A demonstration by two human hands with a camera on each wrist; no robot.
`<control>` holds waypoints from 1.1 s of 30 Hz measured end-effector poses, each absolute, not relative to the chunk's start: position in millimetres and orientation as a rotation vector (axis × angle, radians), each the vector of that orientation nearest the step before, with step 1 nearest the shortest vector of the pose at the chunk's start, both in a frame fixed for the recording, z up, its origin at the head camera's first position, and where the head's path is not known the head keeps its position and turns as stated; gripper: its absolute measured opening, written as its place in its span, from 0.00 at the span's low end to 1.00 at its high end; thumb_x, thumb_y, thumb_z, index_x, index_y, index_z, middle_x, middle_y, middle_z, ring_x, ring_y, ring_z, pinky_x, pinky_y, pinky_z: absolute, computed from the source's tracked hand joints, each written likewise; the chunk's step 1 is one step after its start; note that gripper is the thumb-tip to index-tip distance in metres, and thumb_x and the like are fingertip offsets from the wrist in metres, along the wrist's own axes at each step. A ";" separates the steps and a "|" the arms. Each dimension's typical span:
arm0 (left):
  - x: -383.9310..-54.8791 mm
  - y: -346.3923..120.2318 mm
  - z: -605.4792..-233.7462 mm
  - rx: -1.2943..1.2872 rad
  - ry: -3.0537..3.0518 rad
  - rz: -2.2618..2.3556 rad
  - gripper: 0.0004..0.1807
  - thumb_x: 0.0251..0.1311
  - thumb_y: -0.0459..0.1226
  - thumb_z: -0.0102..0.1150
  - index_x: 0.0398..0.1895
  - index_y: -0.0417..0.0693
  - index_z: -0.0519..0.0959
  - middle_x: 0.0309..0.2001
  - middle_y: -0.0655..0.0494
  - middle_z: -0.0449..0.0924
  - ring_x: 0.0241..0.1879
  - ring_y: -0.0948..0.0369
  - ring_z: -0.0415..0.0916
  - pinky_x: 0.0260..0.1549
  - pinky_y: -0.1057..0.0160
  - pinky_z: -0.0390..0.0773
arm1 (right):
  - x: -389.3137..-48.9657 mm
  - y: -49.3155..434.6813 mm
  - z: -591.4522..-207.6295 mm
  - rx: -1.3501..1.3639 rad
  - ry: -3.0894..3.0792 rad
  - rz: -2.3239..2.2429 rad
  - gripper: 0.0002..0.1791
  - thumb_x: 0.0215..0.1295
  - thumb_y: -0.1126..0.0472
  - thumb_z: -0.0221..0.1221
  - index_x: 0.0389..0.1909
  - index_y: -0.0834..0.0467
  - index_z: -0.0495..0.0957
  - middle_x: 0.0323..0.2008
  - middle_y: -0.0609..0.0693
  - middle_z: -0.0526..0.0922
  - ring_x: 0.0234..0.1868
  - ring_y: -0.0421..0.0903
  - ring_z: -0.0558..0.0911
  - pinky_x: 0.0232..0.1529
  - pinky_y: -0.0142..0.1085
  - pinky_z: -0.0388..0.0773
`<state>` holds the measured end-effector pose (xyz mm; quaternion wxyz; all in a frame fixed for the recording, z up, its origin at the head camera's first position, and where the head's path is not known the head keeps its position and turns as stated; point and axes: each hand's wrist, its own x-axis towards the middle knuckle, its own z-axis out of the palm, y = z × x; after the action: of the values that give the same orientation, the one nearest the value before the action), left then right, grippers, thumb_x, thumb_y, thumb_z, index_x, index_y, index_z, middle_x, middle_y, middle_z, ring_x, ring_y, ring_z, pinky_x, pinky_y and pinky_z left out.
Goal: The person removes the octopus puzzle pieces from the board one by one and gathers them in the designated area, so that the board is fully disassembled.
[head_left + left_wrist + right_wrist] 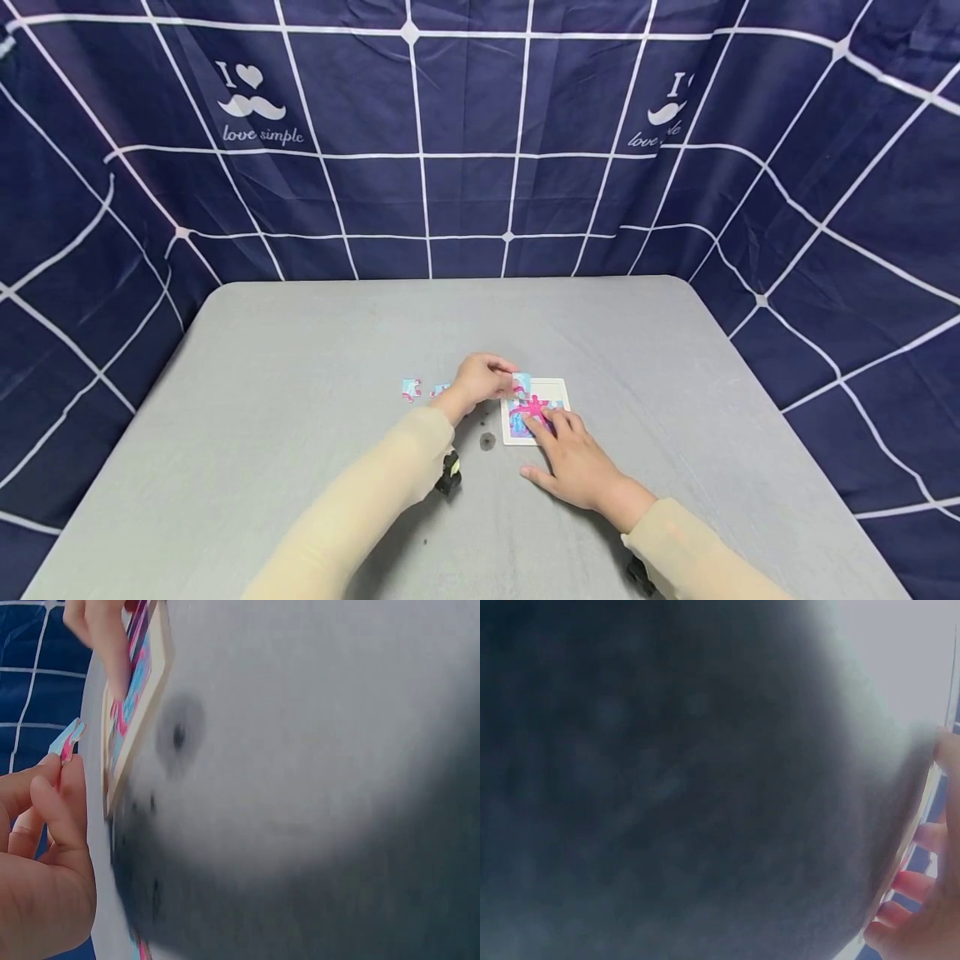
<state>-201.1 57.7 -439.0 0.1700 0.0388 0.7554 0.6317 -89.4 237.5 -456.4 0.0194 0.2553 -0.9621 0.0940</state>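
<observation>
My left hand pinches a jigsaw piece in light blue and pink, held above the upper left part of a white puzzle tray. In the left wrist view, thumb and fingers grip that piece by its edge, apart from the tray. The lower part of the tray carries joined puzzle pieces with a pink shape on blue; its upper part shows bare. My right hand rests with extended fingertips on these joined pieces. In the right wrist view, the right hand appears only at the edge.
Two loose puzzle pieces lie left of the tray: one piece farther out, another piece partly behind the left hand. A dark round spot marks the grey tabletop. A navy checked curtain surrounds the table's back and sides.
</observation>
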 end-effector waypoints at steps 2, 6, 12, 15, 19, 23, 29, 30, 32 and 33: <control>-202.9 51.4 -438.6 0.100 2.188 1.765 0.09 0.54 0.24 0.62 0.39 0.38 0.84 0.27 0.54 0.81 0.24 0.65 0.75 0.24 0.70 0.79 | -89.3 237.4 -456.5 0.787 -2.992 0.294 0.40 0.60 0.41 0.61 0.66 0.62 0.65 0.59 0.66 0.64 0.60 0.66 0.62 0.58 0.55 0.67; -204.9 39.6 -437.5 0.086 2.204 1.741 0.09 0.53 0.25 0.63 0.38 0.37 0.84 0.26 0.54 0.81 0.24 0.65 0.76 0.22 0.70 0.78 | -89.0 236.6 -456.6 0.775 -3.008 0.287 0.41 0.60 0.40 0.60 0.67 0.62 0.65 0.60 0.66 0.64 0.60 0.65 0.62 0.58 0.55 0.66; -205.8 24.7 -434.6 0.065 2.238 1.664 0.09 0.53 0.26 0.65 0.38 0.36 0.83 0.27 0.52 0.83 0.25 0.64 0.79 0.22 0.70 0.79 | -88.6 234.7 -456.9 0.773 -3.016 0.280 0.41 0.60 0.40 0.60 0.67 0.61 0.64 0.60 0.66 0.63 0.61 0.66 0.61 0.59 0.55 0.66; -206.4 18.7 -433.8 0.047 2.251 1.632 0.09 0.53 0.26 0.65 0.39 0.36 0.83 0.28 0.50 0.84 0.26 0.64 0.81 0.22 0.70 0.79 | -88.5 233.9 -457.1 0.772 -3.014 0.285 0.41 0.60 0.40 0.60 0.67 0.61 0.64 0.61 0.66 0.63 0.61 0.66 0.61 0.59 0.56 0.66; -206.7 13.0 -433.0 0.020 2.253 1.606 0.09 0.53 0.25 0.65 0.39 0.35 0.83 0.27 0.49 0.84 0.25 0.63 0.81 0.21 0.71 0.79 | -88.5 233.4 -457.5 0.773 -3.010 0.289 0.41 0.60 0.40 0.60 0.68 0.61 0.63 0.61 0.66 0.63 0.61 0.66 0.61 0.59 0.56 0.66; -206.0 10.2 -431.5 -0.009 2.245 1.600 0.09 0.52 0.24 0.65 0.38 0.35 0.83 0.26 0.50 0.83 0.23 0.63 0.81 0.21 0.71 0.79 | -88.5 233.8 -457.5 0.772 -3.008 0.294 0.42 0.60 0.40 0.60 0.68 0.62 0.63 0.61 0.66 0.63 0.61 0.66 0.61 0.58 0.56 0.66; -206.9 8.3 -431.9 -0.025 2.250 1.584 0.10 0.50 0.24 0.66 0.37 0.33 0.83 0.25 0.50 0.83 0.20 0.65 0.78 0.19 0.73 0.78 | -88.6 233.6 -457.8 0.774 -3.000 0.290 0.41 0.60 0.40 0.61 0.67 0.62 0.64 0.60 0.66 0.63 0.61 0.66 0.61 0.58 0.56 0.66; -207.0 8.1 -432.1 -0.026 2.250 1.580 0.09 0.50 0.23 0.66 0.37 0.33 0.83 0.24 0.50 0.83 0.19 0.66 0.78 0.18 0.73 0.78 | -88.6 233.5 -457.8 0.776 -2.998 0.291 0.41 0.60 0.40 0.61 0.67 0.62 0.64 0.60 0.66 0.63 0.60 0.66 0.62 0.58 0.56 0.66; -206.9 7.3 -432.5 -0.023 2.260 1.561 0.09 0.50 0.23 0.67 0.36 0.33 0.83 0.24 0.50 0.83 0.19 0.67 0.77 0.18 0.73 0.77 | -88.7 233.4 -457.9 0.779 -2.994 0.294 0.41 0.60 0.41 0.61 0.67 0.62 0.64 0.60 0.66 0.64 0.60 0.66 0.62 0.59 0.56 0.66; -206.8 7.0 -432.7 -0.022 2.262 1.553 0.09 0.49 0.23 0.67 0.36 0.33 0.83 0.23 0.51 0.82 0.18 0.67 0.77 0.18 0.74 0.77 | -88.7 233.5 -457.8 0.779 -2.992 0.294 0.41 0.60 0.41 0.61 0.67 0.62 0.64 0.60 0.66 0.64 0.60 0.66 0.62 0.59 0.56 0.66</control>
<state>-206.8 7.0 -432.7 0.1975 -0.0080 0.8081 0.5549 -88.7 233.5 -457.8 0.0178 0.2508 -0.9632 0.0946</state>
